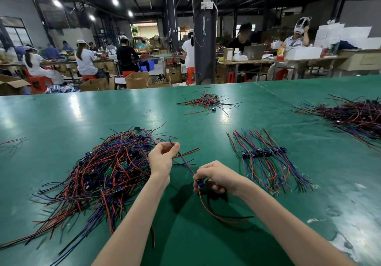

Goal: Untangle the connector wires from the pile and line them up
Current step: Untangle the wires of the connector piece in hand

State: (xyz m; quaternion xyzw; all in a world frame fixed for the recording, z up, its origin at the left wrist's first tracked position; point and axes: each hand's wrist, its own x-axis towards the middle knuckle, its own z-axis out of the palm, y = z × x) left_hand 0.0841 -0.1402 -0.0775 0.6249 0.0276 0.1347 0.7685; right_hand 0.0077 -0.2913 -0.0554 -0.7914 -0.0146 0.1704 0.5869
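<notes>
A big tangled pile of red, blue and black connector wires (pixel 107 173) lies on the green table (pixel 206 234), left of my hands. My left hand (pixel 161 158) pinches the far ends of one connector wire (pixel 186 163) beside the pile. My right hand (pixel 214 178) grips that wire's small black and blue connector (pixel 199 183); its red and black leads trail toward me over the table. To the right lies a row of lined-up connector wires (pixel 266 156), connectors side by side.
A small wire pile (pixel 207 102) lies farther back at centre and a large one (pixel 354 117) at the far right. A few wire ends (pixel 12 142) show at the left edge. Beyond the table, people sit at benches among cardboard boxes.
</notes>
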